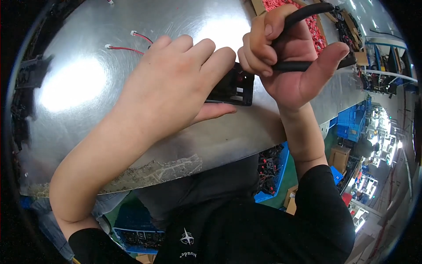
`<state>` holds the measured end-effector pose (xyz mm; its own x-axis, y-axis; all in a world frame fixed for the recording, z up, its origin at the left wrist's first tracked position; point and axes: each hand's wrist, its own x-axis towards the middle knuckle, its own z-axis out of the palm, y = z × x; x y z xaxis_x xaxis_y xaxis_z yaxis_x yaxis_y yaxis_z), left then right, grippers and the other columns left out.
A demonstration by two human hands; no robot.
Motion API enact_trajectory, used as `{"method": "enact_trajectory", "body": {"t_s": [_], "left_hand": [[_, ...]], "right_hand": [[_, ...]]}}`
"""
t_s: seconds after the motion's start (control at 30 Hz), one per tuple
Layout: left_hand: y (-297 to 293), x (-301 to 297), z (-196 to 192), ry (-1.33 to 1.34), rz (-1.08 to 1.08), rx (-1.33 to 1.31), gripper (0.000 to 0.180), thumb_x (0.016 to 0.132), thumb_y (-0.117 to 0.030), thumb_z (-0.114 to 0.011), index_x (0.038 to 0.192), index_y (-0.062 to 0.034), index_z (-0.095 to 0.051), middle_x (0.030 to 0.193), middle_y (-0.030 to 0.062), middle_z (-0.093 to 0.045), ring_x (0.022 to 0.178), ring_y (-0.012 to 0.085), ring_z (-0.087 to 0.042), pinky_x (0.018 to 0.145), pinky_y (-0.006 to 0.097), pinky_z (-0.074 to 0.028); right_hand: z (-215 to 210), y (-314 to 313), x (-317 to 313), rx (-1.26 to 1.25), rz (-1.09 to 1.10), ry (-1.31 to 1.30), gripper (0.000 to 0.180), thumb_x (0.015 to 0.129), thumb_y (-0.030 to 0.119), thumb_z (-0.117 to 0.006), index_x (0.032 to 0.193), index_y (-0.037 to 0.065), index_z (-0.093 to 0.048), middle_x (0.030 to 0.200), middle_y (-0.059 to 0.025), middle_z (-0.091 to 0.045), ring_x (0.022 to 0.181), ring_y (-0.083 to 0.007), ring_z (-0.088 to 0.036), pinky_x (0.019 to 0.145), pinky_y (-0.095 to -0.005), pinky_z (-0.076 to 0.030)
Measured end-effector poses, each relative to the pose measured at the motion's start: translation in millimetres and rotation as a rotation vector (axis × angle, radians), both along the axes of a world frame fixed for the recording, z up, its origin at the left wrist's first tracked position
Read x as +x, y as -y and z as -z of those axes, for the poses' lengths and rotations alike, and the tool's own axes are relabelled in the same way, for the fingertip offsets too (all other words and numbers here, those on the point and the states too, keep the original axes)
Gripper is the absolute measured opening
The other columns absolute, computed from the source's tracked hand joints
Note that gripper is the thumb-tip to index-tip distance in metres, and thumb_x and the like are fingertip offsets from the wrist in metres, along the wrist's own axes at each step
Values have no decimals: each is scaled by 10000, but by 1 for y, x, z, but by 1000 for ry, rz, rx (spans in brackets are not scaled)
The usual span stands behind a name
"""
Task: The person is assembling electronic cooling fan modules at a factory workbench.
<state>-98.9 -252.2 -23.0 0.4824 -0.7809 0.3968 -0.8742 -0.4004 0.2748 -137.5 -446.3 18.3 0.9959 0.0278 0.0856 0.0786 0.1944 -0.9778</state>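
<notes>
My left hand (171, 83) lies over a black rectangular plastic housing (247, 97) on the metal table, thumb along its near edge and fingers closed over it. The housing's right end shows, with small cut-outs; my hand covers the rest. Thin red wires (125, 48) with white plugs stick out beyond my left knuckles. Raised beside the housing, my right hand (292, 86) holds what look like pliers with black handles (307, 13). The handles stand spread apart, fingers curled between them and thumb by the lower one. The tool's jaws are hidden.
The metal table (246, 132) has a worn front edge close to my body. At the far right stands a cardboard box of small red parts (314, 33). Below the table are blue crates (281, 171) of dark parts. Another white plug (110, 1) lies at the far edge.
</notes>
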Motion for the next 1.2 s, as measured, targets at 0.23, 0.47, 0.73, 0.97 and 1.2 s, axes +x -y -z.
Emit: {"method": "enact_trajectory", "body": {"t_s": [0.23,0.47,0.73,0.97,1.2], "left_hand": [[1,6,4,22,-2,-81,765,637,-580,-905,1110,-63,-598,1019,107,-605,995,342,-619,898,452,-474],[-1,13,2,8,87,-83,828,601,-676,-888,1124,-94,-617,949,78,-614,973,307,-643,905,431,-466],[4,6,2,24,127,-91,840,633,-714,-838,1115,-60,-626,979,97,-594,956,327,-614,904,446,-459],[4,-23,1,14,-187,37,852,714,-690,-809,1243,-60,-586,993,111,-570,950,338,-587,867,455,-435],[4,-22,-3,3,-201,72,833,737,-679,-803,1244,-56,-582,988,115,-561,931,341,-573,847,466,-430]], "right_hand": [[34,43,93,180,-1392,735,930,921,962,-352,1052,54,-509,722,-18,-442,602,-135,-404,609,-293,-363],[30,35,23,668,-917,-6,855,950,934,-345,846,94,-459,609,24,-380,460,-80,-269,454,-276,-231],[26,50,22,465,-710,153,797,940,883,-516,1097,102,-493,799,7,-463,625,-87,-434,572,-262,-356],[-5,8,-7,41,226,32,933,892,971,-419,1026,53,-519,685,6,-410,613,-142,-409,637,-298,-371],[12,48,1,270,-273,254,979,882,994,-380,1280,107,-500,915,-22,-453,724,-119,-436,670,-300,-342]]}}
